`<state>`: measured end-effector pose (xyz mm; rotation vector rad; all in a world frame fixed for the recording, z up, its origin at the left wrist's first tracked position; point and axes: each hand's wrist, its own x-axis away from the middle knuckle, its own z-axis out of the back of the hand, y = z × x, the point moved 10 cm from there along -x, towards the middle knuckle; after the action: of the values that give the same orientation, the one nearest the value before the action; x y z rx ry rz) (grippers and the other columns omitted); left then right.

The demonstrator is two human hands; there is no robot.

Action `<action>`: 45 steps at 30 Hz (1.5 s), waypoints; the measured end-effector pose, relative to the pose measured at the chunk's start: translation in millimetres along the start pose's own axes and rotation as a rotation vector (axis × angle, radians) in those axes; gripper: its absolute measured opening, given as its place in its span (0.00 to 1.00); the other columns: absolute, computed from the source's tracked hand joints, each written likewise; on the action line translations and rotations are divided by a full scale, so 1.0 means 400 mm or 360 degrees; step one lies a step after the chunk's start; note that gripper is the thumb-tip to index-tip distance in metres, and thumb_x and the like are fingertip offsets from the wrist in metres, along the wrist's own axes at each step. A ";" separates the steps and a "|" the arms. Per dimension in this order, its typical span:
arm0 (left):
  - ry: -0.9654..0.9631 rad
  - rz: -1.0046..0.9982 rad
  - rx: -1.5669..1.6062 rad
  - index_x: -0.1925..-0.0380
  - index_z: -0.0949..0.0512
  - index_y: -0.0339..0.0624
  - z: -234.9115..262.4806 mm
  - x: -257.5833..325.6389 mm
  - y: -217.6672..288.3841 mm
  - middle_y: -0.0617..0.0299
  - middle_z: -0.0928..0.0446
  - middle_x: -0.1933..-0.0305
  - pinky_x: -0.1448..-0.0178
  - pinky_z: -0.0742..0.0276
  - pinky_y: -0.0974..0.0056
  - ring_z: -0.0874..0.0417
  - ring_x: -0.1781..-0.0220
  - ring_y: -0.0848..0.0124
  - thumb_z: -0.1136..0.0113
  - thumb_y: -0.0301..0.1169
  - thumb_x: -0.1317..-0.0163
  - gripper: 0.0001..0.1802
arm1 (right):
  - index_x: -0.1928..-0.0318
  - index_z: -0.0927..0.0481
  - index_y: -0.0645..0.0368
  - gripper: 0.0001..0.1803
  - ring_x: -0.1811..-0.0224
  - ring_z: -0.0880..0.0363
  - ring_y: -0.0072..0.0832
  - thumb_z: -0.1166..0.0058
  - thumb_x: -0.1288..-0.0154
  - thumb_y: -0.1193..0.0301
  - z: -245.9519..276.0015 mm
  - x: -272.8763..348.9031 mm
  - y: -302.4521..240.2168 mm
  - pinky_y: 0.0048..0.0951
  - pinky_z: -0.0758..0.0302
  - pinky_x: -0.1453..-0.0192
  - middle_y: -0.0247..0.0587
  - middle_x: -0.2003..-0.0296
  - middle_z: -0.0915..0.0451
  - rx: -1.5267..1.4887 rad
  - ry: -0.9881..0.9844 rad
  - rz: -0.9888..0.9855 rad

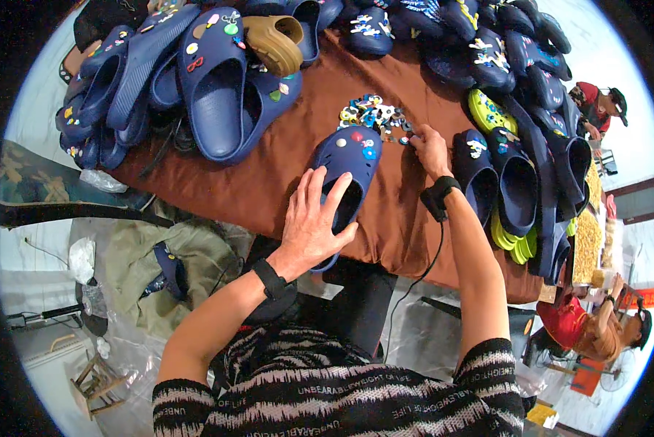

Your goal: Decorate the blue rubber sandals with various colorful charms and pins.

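Observation:
A navy blue clog [347, 162] lies near the table's front edge, toe pointing away from me. Several small charms, red, white and blue, sit on its toe. My left hand [311, 220] grips the clog around its opening, with the thumb on the right side. Just beyond the toe is a loose heap of small colourful shoe charms [371, 111]. At the heap's right edge, the fingertips of my right hand [433, 154] are pinched together; what they hold, if anything, is too small to make out.
A brown cloth [269, 171] covers the table. Large navy clogs [221, 87] and a tan clog [274, 45] are piled at left. More navy clogs [513, 178] and lime green ones [489, 111] line the right. A cable hangs from my right wristband [438, 195]. Two people work at far right.

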<state>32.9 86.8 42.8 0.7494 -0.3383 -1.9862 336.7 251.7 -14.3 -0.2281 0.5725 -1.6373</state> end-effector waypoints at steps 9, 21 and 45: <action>0.0019 -0.0024 0.0002 0.26 0.40 0.50 -0.001 0.002 0.003 0.41 0.43 0.27 0.23 0.40 0.41 0.41 0.25 0.39 0.27 0.41 0.49 0.50 | 0.58 0.16 0.67 0.12 0.70 0.21 0.18 0.39 0.29 0.68 -0.018 0.124 -0.093 0.24 0.25 0.64 0.32 0.68 0.17 -0.1075 -0.0347 -0.0153; 0.0009 -0.0040 -0.0020 0.26 0.40 0.51 -0.002 0.000 0.007 0.41 0.43 0.27 0.23 0.39 0.41 0.42 0.24 0.39 0.27 0.42 0.49 0.50 | 0.57 0.19 0.63 0.09 0.69 0.21 0.18 0.43 0.25 0.68 -0.046 0.297 -0.276 0.22 0.23 0.61 0.30 0.67 0.19 -0.1681 -0.0868 -0.0224; -0.0007 -0.0025 -0.0047 0.25 0.42 0.50 -0.008 0.000 0.000 0.41 0.44 0.26 0.23 0.41 0.41 0.43 0.24 0.40 0.27 0.42 0.49 0.52 | 0.65 0.20 0.58 0.11 0.71 0.26 0.15 0.35 0.30 0.64 -0.073 0.269 -0.280 0.20 0.28 0.64 0.25 0.71 0.21 -0.1556 -0.0895 -0.0097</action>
<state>35.0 86.9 40.3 0.7311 -0.3056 -2.0040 208.8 159.9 -3.7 -1.3783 0.8819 -1.1455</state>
